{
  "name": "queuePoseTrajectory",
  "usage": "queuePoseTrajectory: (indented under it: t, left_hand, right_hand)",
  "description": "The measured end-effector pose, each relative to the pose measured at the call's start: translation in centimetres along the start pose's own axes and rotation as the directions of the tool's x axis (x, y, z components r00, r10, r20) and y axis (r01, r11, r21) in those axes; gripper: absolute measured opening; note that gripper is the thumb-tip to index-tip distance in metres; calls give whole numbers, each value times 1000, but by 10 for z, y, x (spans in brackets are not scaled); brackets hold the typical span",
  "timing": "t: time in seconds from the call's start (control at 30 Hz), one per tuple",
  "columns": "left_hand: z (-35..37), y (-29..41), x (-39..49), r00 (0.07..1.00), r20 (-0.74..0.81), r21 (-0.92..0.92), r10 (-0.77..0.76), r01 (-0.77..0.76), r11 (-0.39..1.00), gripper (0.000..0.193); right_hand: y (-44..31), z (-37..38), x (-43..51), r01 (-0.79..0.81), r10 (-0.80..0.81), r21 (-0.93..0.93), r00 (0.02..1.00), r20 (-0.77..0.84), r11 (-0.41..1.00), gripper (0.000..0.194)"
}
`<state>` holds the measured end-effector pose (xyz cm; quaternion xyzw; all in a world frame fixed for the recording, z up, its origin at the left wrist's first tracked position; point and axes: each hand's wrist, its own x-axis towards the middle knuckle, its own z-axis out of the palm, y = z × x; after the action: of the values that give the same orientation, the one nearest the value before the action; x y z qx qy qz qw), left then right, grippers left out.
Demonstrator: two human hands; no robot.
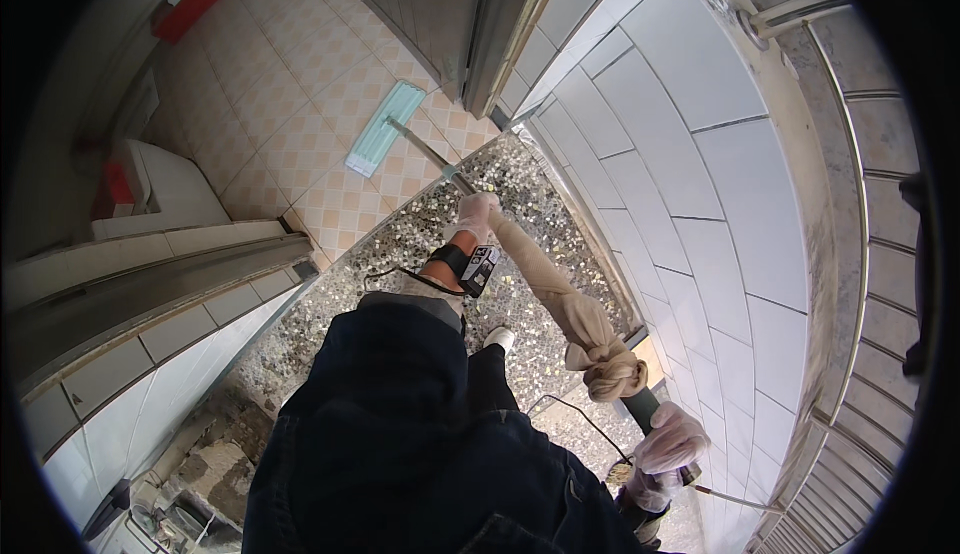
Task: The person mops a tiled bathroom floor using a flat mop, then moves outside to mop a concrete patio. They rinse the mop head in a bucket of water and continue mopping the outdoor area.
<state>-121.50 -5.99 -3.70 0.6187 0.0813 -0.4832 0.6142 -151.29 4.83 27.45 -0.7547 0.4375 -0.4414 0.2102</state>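
A flat mop crosses the view on the slant. Its turquoise rectangular head (386, 127) lies on the beige checkered tile floor (277, 115) beyond the threshold. My left hand (477, 213), in a clear plastic glove, is closed around the metal pole (427, 150) below the head. Beige fabric (536, 261) wraps the pole behind that hand and ends in a thick knot (616, 374). On the dark green end of the handle (642, 410), my gloved right hand (671, 441) is closed at the lower right. A small device (478, 270) is strapped to my left wrist.
Speckled terrazzo (517, 171) lies underfoot, with my white shoe (500, 338) on it. A grey door (427, 6) stands ajar ahead. White tiled wall (675, 179) and a metal railing (862, 179) run along the right. A white appliance (176, 186) stands left of the doorway.
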Motion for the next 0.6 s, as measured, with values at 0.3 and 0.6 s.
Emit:
queuePoseTrajectory:
  t: [0.3, 0.6]
  left_hand:
    - [19, -40, -6, 969, -97, 240, -229, 246, 939, 15]
    - [53, -106, -95, 971, -116, 290, -210, 235, 928, 28]
  right_hand:
    - [24, -34, -36, -169, 194, 319, 980, -49, 933, 33]
    - [4, -80, -38, -204, 213, 223, 977, -14, 953, 27]
